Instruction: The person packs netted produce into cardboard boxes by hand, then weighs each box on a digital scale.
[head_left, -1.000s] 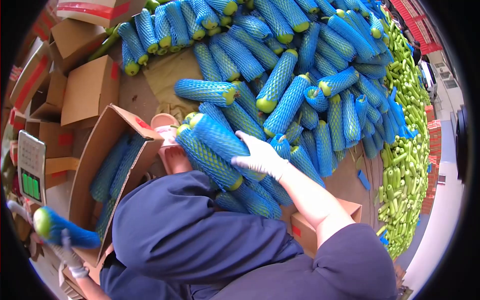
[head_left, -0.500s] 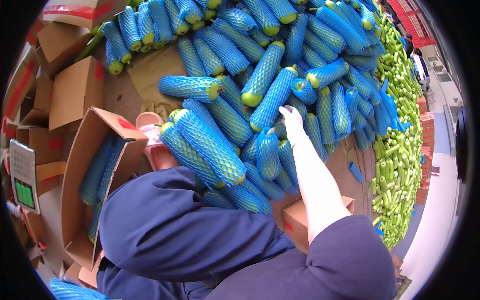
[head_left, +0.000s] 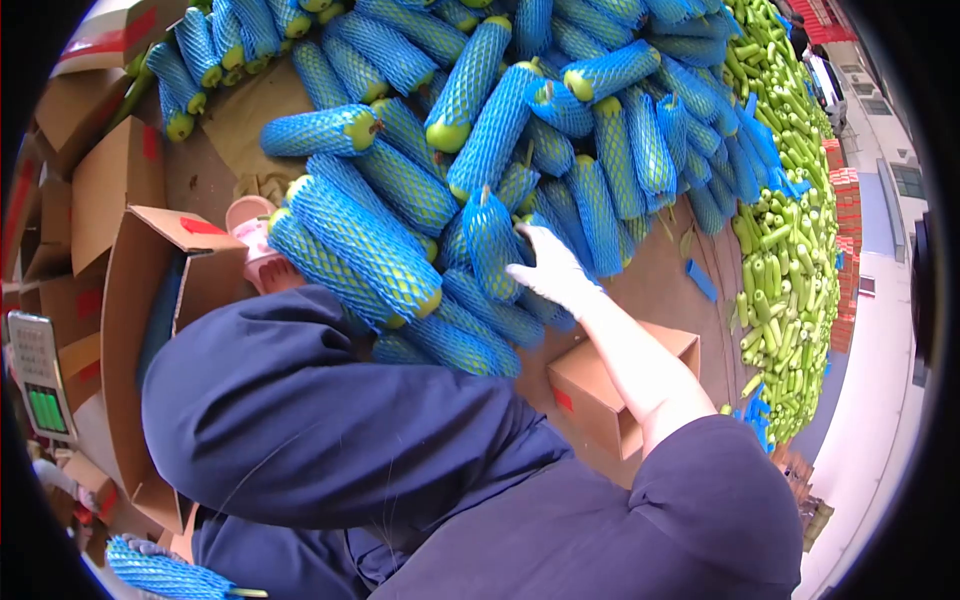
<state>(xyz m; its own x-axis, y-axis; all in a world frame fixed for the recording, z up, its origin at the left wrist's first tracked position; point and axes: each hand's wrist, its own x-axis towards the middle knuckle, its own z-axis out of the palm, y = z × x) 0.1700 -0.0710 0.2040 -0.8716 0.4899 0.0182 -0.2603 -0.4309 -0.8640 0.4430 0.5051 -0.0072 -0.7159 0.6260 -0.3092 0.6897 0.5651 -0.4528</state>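
Observation:
My right hand (head_left: pixel 555 268), in a pale glove, reaches into a pile of long green gourds in blue foam nets. Its thumb and fingers are apart beside a short upright netted gourd (head_left: pixel 491 248), and the thumb appears to touch its side. At the bottom left edge my left hand (head_left: pixel 150 547), in a grey glove, is wrapped over another netted gourd (head_left: pixel 170 575), whose stem points right. Two large netted gourds (head_left: pixel 365 245) lie side by side in front of my knee. A longer netted gourd (head_left: pixel 492 130) leans beyond the upright one.
An open cardboard box (head_left: pixel 125 330) stands left of my leg, with a scale display (head_left: pixel 42 385) beside it. A smaller box (head_left: pixel 580 390) sits under my right arm. Unwrapped green gourds (head_left: pixel 785 250) are heaped at the right. More boxes (head_left: pixel 120 185) stand at the left.
My right hand has come back from the longer gourd to beside the short upright one, and its fingers have spread. The view has shifted, and more of the left hand's gourd shows.

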